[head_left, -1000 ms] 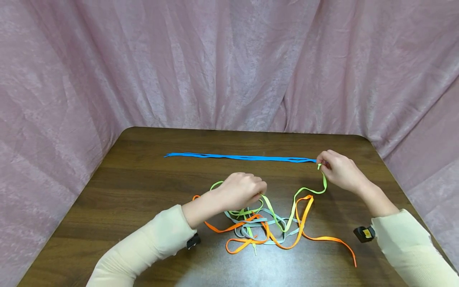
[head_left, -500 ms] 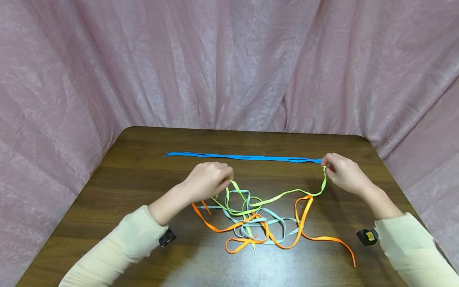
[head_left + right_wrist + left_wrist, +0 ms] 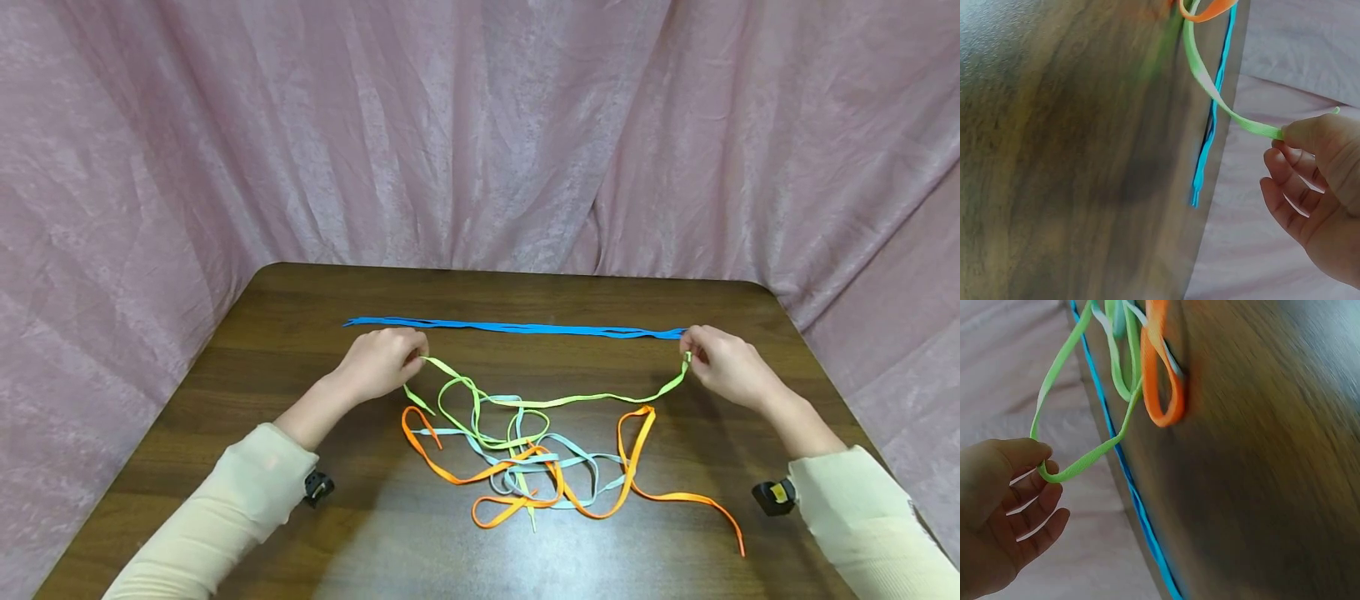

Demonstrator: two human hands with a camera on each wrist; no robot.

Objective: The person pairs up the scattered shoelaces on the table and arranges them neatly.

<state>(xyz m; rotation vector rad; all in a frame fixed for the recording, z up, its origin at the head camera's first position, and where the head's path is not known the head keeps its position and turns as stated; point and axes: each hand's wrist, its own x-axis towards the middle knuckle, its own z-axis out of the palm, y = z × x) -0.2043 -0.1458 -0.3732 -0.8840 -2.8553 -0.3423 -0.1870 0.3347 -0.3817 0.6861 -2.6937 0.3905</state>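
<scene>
A yellow-green shoelace spans between both hands, sagging a little in the middle. My left hand pinches it between thumb and index finger, and the other fingers are loosely bent in the left wrist view. From that hand a short length hangs down. My right hand pinches the lace near one end, whose tip pokes out past the thumb. Below the hands lies a loose tangle: an orange shoelace, a pale blue shoelace and the rest of the green one, looped over each other.
A blue shoelace, folded into several strands, lies straight along the back of the brown wooden table. Its right end is partly behind my right hand. Pink curtains hang behind and beside the table.
My left hand has moved left and slightly back, drawing the green lace out of the tangle. The right hand has shifted slightly right, and the span between them has lengthened.
</scene>
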